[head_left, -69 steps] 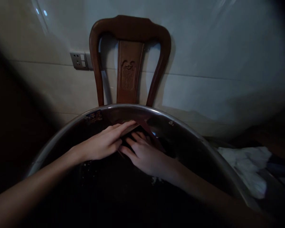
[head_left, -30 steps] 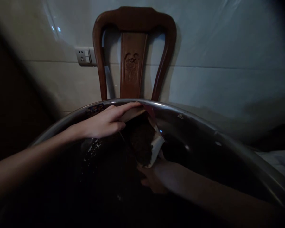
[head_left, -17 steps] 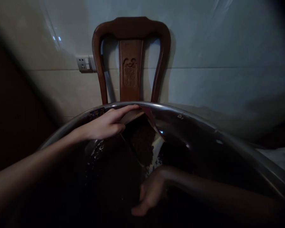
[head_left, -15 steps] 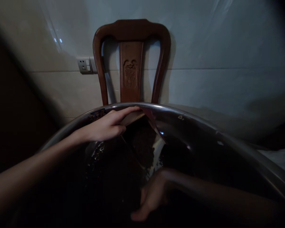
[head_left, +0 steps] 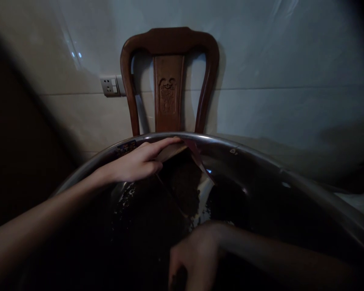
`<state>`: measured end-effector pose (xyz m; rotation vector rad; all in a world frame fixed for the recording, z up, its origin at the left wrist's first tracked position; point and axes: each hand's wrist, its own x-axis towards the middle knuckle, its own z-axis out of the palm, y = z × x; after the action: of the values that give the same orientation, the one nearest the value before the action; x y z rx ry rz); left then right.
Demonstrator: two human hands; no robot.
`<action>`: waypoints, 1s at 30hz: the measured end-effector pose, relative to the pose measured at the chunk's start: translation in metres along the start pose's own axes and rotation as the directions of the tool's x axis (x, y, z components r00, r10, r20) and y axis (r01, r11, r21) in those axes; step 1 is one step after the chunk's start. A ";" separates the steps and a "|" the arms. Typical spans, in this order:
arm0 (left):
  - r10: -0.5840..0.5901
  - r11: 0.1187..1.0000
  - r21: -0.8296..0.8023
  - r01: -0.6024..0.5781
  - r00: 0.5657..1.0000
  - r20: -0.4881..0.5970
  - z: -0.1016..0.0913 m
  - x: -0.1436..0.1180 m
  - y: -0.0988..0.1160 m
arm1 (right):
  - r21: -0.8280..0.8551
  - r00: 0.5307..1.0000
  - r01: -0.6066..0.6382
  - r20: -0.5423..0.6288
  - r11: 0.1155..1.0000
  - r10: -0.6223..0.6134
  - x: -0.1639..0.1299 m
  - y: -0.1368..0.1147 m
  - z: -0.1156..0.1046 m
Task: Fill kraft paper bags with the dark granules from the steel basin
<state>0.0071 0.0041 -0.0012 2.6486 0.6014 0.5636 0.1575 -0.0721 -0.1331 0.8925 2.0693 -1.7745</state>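
My left hand (head_left: 133, 165) pins the flat brown board (head_left: 182, 178) against the steel basin's (head_left: 261, 159) far rim; right hand (head_left: 197, 254), curled, contents unclear. Dark residue on the board's lower face, unrinsed.

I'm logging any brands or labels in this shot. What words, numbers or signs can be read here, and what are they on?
No text can be read.
Colourful sticker on the rim of the large steel basin, beside the left hand: print too blurred and dark.
White wall socket plate: no legible marking.
Carved brown wooden chair back: an ornament, no letters.
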 end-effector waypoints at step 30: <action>0.055 0.996 -0.071 -0.059 0.997 -0.057 -0.025 -0.006 0.020 | -0.540 0.303 -0.066 -0.812 0.839 -0.499 -0.118 -0.080 -0.063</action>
<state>-0.0028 -0.0091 0.0265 2.5961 0.5129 0.6643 0.2120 -0.0490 0.0112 1.8110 3.2764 -0.5478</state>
